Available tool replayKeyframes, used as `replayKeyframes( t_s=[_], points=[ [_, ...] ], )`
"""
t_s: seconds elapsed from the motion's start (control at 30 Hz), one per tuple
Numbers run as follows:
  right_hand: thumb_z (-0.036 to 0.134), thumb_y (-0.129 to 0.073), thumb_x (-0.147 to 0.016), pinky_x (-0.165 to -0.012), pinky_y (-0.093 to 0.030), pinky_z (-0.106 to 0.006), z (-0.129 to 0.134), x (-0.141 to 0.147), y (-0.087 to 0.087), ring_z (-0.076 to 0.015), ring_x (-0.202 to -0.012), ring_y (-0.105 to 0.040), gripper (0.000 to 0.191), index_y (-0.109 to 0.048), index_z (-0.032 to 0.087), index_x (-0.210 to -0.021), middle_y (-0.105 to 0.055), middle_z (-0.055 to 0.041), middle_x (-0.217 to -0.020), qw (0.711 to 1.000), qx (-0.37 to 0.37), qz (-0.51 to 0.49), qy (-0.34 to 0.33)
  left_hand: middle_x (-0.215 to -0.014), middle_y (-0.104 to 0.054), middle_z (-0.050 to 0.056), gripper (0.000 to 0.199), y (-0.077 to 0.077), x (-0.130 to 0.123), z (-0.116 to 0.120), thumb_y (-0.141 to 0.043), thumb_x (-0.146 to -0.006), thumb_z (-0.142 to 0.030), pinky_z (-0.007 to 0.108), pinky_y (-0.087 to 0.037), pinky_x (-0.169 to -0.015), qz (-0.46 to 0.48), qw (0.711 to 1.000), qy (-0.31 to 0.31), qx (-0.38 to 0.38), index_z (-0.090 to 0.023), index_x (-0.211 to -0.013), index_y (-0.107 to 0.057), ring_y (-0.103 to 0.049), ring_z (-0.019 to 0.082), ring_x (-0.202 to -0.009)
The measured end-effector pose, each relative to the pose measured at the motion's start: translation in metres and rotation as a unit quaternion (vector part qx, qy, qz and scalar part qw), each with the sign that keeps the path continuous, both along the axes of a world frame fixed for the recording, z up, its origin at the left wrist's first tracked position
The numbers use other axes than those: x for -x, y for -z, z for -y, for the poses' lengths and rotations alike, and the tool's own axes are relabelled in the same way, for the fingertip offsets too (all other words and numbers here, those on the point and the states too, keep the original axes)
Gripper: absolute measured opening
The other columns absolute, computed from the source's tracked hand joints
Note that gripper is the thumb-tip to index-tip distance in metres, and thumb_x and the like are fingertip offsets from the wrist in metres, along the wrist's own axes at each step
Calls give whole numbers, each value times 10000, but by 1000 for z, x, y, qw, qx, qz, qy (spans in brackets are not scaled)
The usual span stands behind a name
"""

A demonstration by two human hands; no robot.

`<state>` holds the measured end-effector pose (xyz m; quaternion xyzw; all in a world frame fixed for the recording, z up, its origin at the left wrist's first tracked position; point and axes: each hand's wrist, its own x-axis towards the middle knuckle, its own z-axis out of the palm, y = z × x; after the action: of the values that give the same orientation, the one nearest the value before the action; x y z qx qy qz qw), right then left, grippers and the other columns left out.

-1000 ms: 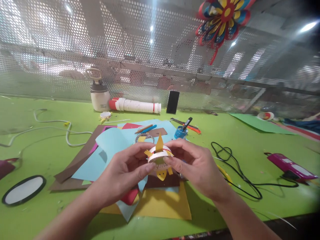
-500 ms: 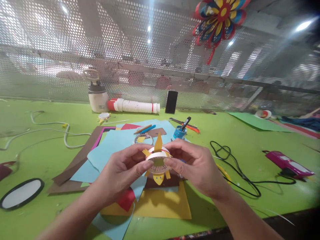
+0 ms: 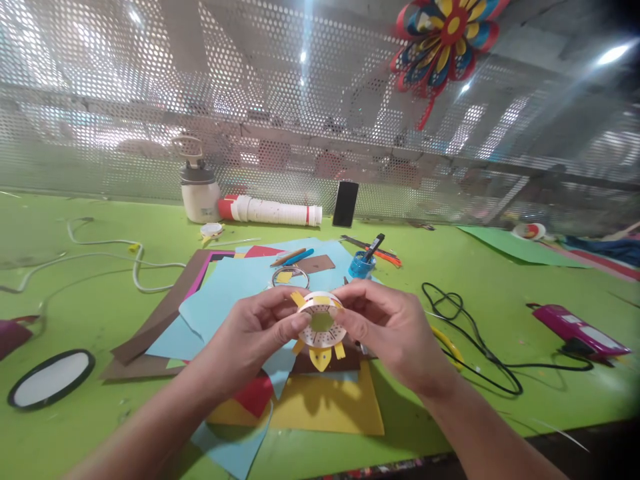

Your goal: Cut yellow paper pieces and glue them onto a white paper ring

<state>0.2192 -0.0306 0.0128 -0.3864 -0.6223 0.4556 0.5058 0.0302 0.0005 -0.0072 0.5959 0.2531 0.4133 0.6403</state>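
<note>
Between my two hands is a small paper turtle (image 3: pixel 323 339), a white ring with dark dots and dashes and a green middle. Its yellow head with drawn-on eyes points down toward me, and yellow legs stick out at the sides. My left hand (image 3: pixel 267 330) pinches the ring's left side with thumb on the near face. On the right side my right hand (image 3: pixel 385 330) grips it the same way. The turtle is held above a yellow paper sheet (image 3: pixel 345 407) and a dark brown piece (image 3: pixel 310 364). Fingers behind the ring are partly hidden.
Light blue sheets (image 3: pixel 225 287) and brown card (image 3: pixel 165 313) cover the green table (image 3: pixel 500 280). A blue pot (image 3: pixel 359 267) holds a black marker. A purple device (image 3: pixel 575 330) with a black cable lies right. Behind stand a phone (image 3: pixel 345 203) and a sprayer (image 3: pixel 200 200).
The turtle has tilted so its dotted face shows more fully toward me, and its pointed yellow tail no longer stands up in view. Both hands still hold it. The view has shifted slightly.
</note>
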Motion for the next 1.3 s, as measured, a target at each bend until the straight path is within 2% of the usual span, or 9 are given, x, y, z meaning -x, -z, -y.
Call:
replayKeyframes(
  t_s=[0.3,0.43,0.63,0.7,0.8,0.93,1.03,1.3],
  points=[
    [252,-704,-810,-583,-507,-199,-1,-2,5,-106,-680,-615,114,-693,178,-897,-684,-23,-783,1000,-15,5,4,-872,-721,21,162,2,2,2,-622,-870,-251,199,-483,-720,18,1000,22,-8,-187,-1013,-665,-621,113,-779],
    [242,-715,-802,-573,-501,-181,-1,-1,6,-93,-663,-610,119,-700,185,-906,-683,-11,-770,1000,-20,14,12,-896,-705,21,196,0,-2,4,-667,-830,-246,228,-497,-742,26,1000,1,-3,-185,-1015,-645,-631,133,-812],
    [269,-686,-823,-563,-502,-210,-4,1,8,-94,-627,-597,110,-678,189,-899,-667,-5,-749,999,-14,39,7,-818,-664,42,239,-1,-6,2,-656,-817,-319,256,-481,-708,-35,998,-49,-5,-134,-964,-625,-604,158,-790],
    [283,-687,-820,-629,-522,-260,-5,1,10,-132,-715,-621,181,-664,199,-980,-670,-24,-821,995,-50,80,41,-802,-643,40,253,1,-6,2,-642,-819,-338,265,-476,-691,-46,997,-60,-24,-132,-964,-619,-594,162,-775],
    [242,-686,-815,-738,-515,-321,-6,1,11,-173,-859,-612,252,-641,200,-1060,-645,-51,-945,971,-155,152,98,-802,-627,42,250,4,-7,2,-613,-830,-329,268,-475,-673,-74,992,-84,-62,-129,-979,-616,-578,155,-746],
    [131,-641,-839,-749,-497,-317,-4,3,11,-164,-859,-602,74,-675,169,-892,-630,-57,-909,944,-263,172,101,-846,-642,63,233,8,-9,3,-577,-837,-287,296,-492,-721,-111,984,-93,-105,-124,-998,-620,-590,166,-772],
    [83,-628,-838,-685,-492,-296,-3,4,11,-144,-782,-596,88,-659,154,-797,-630,-54,-852,936,-284,175,110,-828,-635,59,229,8,-10,5,-562,-836,-274,290,-496,-690,-144,978,-91,-124,-123,-994,-629,-589,163,-748],
    [41,-616,-835,-720,-503,-286,-2,2,10,-141,-791,-607,88,-649,120,-815,-646,-68,-830,926,-310,196,91,-809,-625,10,211,5,-9,7,-568,-835,-237,234,-469,-637,-174,970,-76,-150,-167,-1015,-653,-563,120,-701]
  ],
)
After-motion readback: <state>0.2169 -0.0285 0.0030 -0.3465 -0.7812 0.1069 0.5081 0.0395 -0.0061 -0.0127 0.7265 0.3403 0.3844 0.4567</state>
